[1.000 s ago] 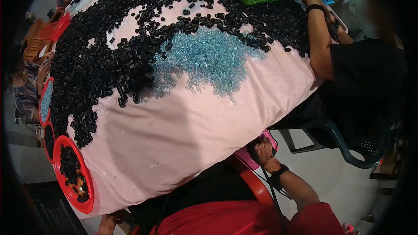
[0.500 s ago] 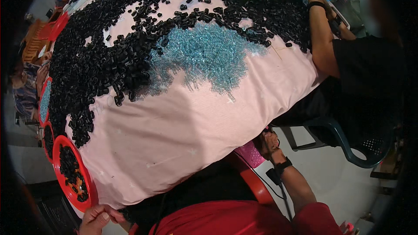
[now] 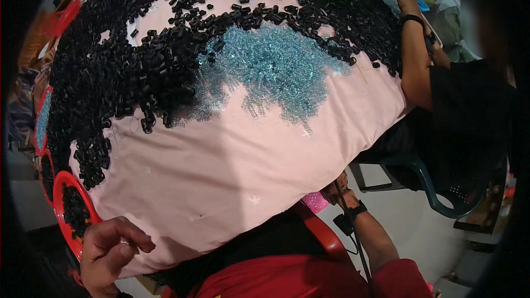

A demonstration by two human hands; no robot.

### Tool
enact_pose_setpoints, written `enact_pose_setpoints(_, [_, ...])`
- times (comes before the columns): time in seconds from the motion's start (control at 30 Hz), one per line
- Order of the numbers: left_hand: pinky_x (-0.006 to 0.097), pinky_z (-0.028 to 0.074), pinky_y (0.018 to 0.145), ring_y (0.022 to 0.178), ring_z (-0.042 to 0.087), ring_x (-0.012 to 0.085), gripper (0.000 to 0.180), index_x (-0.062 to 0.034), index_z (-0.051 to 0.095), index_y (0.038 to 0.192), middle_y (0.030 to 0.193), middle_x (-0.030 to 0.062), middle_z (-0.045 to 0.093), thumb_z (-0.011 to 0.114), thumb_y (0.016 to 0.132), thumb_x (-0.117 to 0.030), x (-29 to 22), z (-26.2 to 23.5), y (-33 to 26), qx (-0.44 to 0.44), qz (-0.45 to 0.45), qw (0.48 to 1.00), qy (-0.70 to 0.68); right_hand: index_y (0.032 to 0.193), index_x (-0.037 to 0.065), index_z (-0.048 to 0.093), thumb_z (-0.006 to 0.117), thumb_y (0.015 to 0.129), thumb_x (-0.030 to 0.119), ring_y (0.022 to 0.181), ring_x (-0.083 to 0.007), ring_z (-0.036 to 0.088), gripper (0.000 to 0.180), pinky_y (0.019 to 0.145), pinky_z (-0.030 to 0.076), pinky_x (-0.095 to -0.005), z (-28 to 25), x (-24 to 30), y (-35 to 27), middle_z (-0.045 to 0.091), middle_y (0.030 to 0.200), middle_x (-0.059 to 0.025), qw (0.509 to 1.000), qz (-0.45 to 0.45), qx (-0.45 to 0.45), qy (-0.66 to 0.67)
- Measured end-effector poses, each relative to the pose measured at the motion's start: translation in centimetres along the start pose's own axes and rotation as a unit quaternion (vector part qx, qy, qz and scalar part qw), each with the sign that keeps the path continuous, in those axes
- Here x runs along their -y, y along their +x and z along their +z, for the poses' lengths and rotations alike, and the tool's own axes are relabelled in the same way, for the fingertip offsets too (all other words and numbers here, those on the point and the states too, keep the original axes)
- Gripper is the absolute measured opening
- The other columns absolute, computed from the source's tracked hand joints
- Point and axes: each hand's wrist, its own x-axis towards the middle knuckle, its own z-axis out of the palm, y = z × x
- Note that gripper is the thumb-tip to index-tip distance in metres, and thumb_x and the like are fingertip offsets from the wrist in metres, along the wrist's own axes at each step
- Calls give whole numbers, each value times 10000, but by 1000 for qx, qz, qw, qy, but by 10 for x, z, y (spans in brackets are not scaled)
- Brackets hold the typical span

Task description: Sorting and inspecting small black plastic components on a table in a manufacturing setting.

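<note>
- We are facing a pink-covered table (image 3: 215, 187).
- Beside our left grip (image 3: 109, 247), a red basin (image 3: 59, 204) is holding black pieces (image 3: 74, 205).
- We are curling that grip, half-wide.
- Beside our right grip (image 3: 339, 189), hold unclear, a pink object (image 3: 316, 202) is lying.

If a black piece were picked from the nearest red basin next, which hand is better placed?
Probably the left hand: it is raised close by the red basin of black pieces, with nothing visible in its grasp. The right hand is farther away, low by the pink cloth's edge.
</note>
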Motion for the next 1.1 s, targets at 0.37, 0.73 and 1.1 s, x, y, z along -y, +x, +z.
enact_pose_setpoints(0.37, [281, 460, 740, 803, 636, 160, 300, 37, 656, 1004, 875, 104, 689, 661, 911, -248, 4, -19, 13, -137, 118, 983, -41, 1131, 50, 733, 757, 814, 280, 884, -341, 726, 392, 807, 569, -416, -145, 59, 7, 744, 990, -186, 988, 117, 23, 94])
enact_pose_setpoints(0.73, [228, 452, 743, 874, 551, 138, 464, -18, 524, 1373, 1123, 68, 573, 552, 1054, -355, -22, -73, -30, -153, 491, 848, -130, 919, -63, 714, 720, 924, 183, 638, -66, 568, 246, 564, 456, -270, -355, 257, 59, 653, 683, -21, 964, 32, 6, 264])
enact_pose_setpoints(1.1, [322, 531, 688, 1012, 647, 282, 799, -38, 356, 1568, 1418, 172, 481, 670, 948, -431, -16, -77, -68, -314, 292, 786, 446, 1091, -11, 681, 683, 923, 240, 698, -319, 710, 302, 665, 542, -407, -305, 385, 222, 717, 792, -190, 963, -242, 72, 92])
